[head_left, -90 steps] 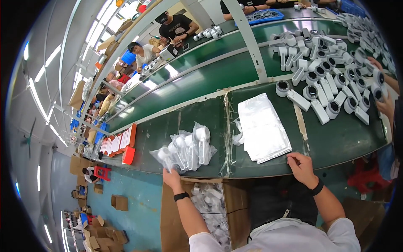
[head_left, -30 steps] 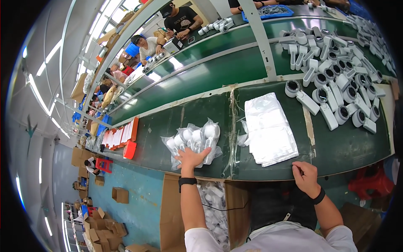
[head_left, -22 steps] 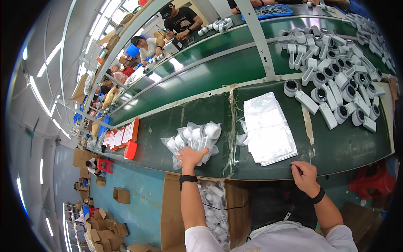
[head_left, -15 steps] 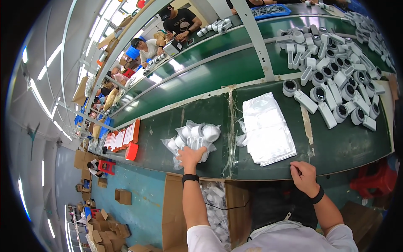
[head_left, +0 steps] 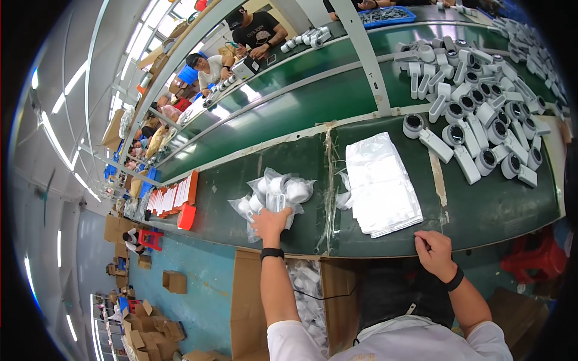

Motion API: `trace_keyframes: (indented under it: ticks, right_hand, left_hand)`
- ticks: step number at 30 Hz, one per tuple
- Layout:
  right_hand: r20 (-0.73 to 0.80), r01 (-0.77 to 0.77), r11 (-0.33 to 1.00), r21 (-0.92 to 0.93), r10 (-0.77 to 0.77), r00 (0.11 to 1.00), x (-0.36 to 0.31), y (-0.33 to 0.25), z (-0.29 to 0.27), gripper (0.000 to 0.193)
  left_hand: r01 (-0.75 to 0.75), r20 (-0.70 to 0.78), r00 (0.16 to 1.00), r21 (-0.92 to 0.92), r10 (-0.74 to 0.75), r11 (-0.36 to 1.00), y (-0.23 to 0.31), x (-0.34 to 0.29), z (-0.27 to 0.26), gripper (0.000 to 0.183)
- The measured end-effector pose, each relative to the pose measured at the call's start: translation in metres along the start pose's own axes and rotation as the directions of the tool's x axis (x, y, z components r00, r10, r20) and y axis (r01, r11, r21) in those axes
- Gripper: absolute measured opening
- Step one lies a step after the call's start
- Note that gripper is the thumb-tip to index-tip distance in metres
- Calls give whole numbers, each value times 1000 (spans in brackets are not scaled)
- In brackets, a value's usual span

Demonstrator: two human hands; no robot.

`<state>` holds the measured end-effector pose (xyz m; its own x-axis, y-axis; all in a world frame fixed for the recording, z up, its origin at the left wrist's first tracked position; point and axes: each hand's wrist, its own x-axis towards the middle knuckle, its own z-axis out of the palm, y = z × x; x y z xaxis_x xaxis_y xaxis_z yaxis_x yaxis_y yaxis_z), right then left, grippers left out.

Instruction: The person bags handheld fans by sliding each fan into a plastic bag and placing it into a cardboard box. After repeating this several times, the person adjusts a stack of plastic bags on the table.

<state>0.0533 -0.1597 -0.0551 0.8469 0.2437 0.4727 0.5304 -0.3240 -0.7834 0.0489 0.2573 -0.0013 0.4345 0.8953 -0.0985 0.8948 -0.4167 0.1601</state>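
Note:
My left hand (head_left: 270, 225) grips the near side of a small cluster of white handheld devices (head_left: 296, 191) with round heads, wrapped in clear plastic bags. Its thumb and fingers spread around one bagged white device (head_left: 276, 201); part of its grip is hidden by the hand itself. At the bench's near edge rests my right hand (head_left: 435, 253), its fingers curled in and nothing visible in them. Beyond it lies a stack of flat whitish plastic bags (head_left: 385, 186). A few clear bags (head_left: 344, 200) stick out at the stack's left side.
Unbagged white devices with dark round faces (head_left: 481, 129) cover the right of the green bench (head_left: 223, 165). Red-and-white boxes (head_left: 174, 197) and a red tape roll (head_left: 186, 217) sit left. Below stands a carton (head_left: 247, 307) of bagged items. Co-workers (head_left: 259, 33) sit across the conveyor (head_left: 283, 96).
My left hand and the bagged devices under it have shifted slightly; one bagged device now shows more plainly at the fingertips. My right hand keeps its curled pose at the edge.

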Motion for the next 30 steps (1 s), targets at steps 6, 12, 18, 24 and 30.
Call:
trace_keyframes:
  ticks: [6,12,18,24,30]
  right_hand:
    - [13,-20,1000,-8,20,1000,-4,2,2,7]
    - [14,-22,999,-36,23,1000,-3,2,4,8]
    - [20,-17,999,-37,18,1000,-2,4,8,7]
    - [50,-42,998,-40,44,998,-6,9,10,8]
    - [54,-51,998,-36,53,997,-9,7,10,9]
  left_hand:
    - [-38,-52,998,5,38,999,-3,-4,0,85]
    - [-86,-156,984,-10,84,996,-20,-3,8,81]
    - [-89,-253,964,-31,78,996,-46,-5,3,87]
    - [-152,-447,894,-215,41,965,-113,-25,-11,84]
    - [-75,-572,810,-320,-129,945,-217,-79,-10,83]
